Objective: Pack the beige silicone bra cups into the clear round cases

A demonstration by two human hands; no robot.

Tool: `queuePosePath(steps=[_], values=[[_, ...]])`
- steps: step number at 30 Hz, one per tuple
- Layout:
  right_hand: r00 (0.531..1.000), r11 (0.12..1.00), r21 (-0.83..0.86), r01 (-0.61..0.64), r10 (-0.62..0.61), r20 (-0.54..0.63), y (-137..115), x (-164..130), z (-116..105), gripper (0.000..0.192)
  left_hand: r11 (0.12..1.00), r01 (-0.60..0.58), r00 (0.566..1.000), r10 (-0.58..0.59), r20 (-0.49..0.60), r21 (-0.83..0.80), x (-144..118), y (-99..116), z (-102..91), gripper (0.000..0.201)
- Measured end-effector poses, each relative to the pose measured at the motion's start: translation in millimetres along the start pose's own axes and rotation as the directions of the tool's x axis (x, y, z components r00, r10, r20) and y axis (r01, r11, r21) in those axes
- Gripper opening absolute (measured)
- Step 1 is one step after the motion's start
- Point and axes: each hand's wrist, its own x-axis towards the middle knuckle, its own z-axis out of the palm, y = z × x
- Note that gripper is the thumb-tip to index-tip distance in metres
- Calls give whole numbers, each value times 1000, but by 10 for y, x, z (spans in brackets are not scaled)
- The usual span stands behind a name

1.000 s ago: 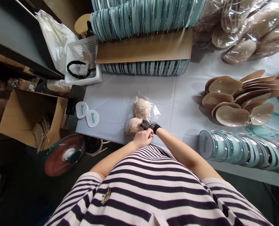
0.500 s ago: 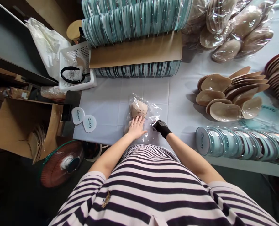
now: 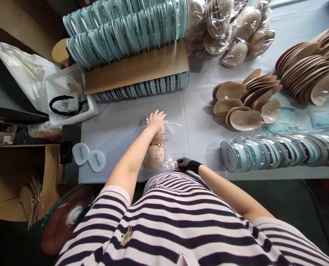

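In front of me a clear plastic bag (image 3: 171,127) lies on the table, with beige bra cups (image 3: 155,157) inside and dark handwriting on them. My left hand (image 3: 155,122) is bare and rests palm down over the far end of the bag, its fingers stretched and partly spread; it hides what is underneath. At the bag's near right corner, close to my shirt, is my right hand (image 3: 184,164) in a dark fingerless glove. Its fingers are curled together on the edge of the plastic.
Rows of teal round packs (image 3: 128,35) stand at the back by a cardboard box (image 3: 139,68). Loose cups (image 3: 244,120) and a row of clear cases (image 3: 275,151) lie right. Left are a white basket (image 3: 91,107), two printed cards (image 3: 97,161) and a fan (image 3: 67,218).
My left hand has slid from the middle of the bag to its far end. My right hand has come nearer my body. The view has turned somewhat to the right.
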Motion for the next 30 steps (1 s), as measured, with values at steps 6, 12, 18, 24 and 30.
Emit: queuePosePath(steps=[6,12,18,24,30], values=[[999,998,63,33,-33,5,0,-159,-86,21,999,25,986,-18,168,-37,454,66,178,31],[995,997,22,78,-79,63,13,-264,-142,28,989,41,998,-33,59,-140,474,-105,205,17],[980,978,57,200,-199,-18,33,-167,-78,61,923,99,981,-153,-120,-373,380,-410,-34,28],[958,959,92,268,-255,-130,-209,-18,-56,42,829,63,950,-220,-221,-556,228,-643,-382,14],[748,612,-758,227,-608,-266,-1014,-907,-323,23,683,-258,682,-372,-630,-683,-416,-805,-898,13]])
